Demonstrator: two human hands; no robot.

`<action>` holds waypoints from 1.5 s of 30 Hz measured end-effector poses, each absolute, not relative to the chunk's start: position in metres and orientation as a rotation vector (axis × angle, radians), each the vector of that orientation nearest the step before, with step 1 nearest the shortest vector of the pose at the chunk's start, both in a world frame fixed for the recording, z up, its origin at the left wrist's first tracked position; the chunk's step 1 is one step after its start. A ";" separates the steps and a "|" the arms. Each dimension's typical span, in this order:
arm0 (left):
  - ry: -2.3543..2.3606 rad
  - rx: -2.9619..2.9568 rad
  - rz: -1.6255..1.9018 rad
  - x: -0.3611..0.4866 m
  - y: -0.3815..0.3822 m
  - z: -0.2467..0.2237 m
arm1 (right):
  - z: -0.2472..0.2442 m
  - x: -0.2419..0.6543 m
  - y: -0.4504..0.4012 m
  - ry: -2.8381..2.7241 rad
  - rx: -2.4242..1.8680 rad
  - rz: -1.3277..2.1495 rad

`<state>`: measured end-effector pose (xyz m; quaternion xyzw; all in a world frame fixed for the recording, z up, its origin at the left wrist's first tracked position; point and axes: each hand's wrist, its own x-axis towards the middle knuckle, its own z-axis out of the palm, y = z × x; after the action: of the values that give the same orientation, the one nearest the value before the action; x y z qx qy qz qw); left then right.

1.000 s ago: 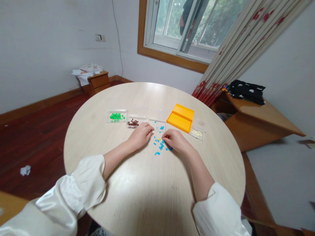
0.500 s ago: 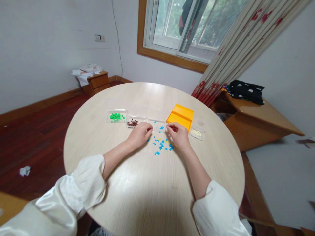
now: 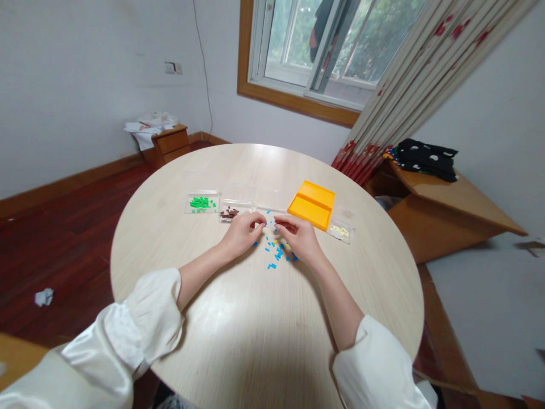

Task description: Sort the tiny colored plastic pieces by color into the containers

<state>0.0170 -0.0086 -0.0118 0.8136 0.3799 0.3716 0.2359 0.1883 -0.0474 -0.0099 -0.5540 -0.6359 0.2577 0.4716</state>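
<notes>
Small blue pieces [image 3: 278, 253] and a few yellow ones lie loose on the round table [image 3: 238, 329]. Behind them is a clear box with blue bits, partly hidden by my hands. My left hand [image 3: 244, 232] is at the box's left side, fingers curled and thumb near the fingertips; whether a piece is between them is too small to tell. My right hand [image 3: 300, 236] hovers over the box's right part, thumb and fingers close together, their hold unclear. Left of my left hand are a clear box of brown pieces [image 3: 230, 212] and one of green pieces [image 3: 201, 203].
An open yellow case [image 3: 313, 204] lies behind my right hand, with a clear box of pale yellow pieces [image 3: 339, 231] to its right. Beyond the table are a wooden cabinet [image 3: 447, 210] with dark cloth on it, a curtain and a window.
My right hand has moved left, closer to my left hand, and now covers part of the clear box with blue bits. My left hand has barely moved.
</notes>
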 end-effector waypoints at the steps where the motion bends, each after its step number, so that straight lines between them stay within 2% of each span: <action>1: 1.018 2.218 1.024 0.017 -0.009 -0.011 | -0.011 0.186 -0.048 -1.572 -1.334 0.643; 13: 0.933 2.169 1.047 0.021 -0.014 -0.008 | -0.010 0.177 -0.049 -1.522 -1.311 0.594; 20: 0.915 2.401 0.886 0.019 -0.009 -0.015 | -0.011 0.194 -0.037 -1.271 -1.446 0.381; 24: 0.892 2.545 0.770 0.018 -0.008 -0.017 | -0.013 0.198 -0.032 -1.244 -1.501 0.383; 29: 0.885 2.650 0.633 0.016 -0.009 -0.018 | 0.000 0.203 -0.043 -1.535 -1.605 0.421; 35: 0.907 2.657 0.548 0.015 -0.011 -0.014 | 0.014 0.215 -0.058 -2.035 -1.733 0.643; 45: 0.961 2.616 0.538 0.017 -0.011 -0.016 | 0.009 0.214 -0.057 -2.061 -1.851 0.625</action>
<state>0.0171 -0.0111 -0.0162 0.9111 0.3348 0.1873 0.1509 0.2141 -0.0571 0.0091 -0.6443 -0.7176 0.2174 0.1505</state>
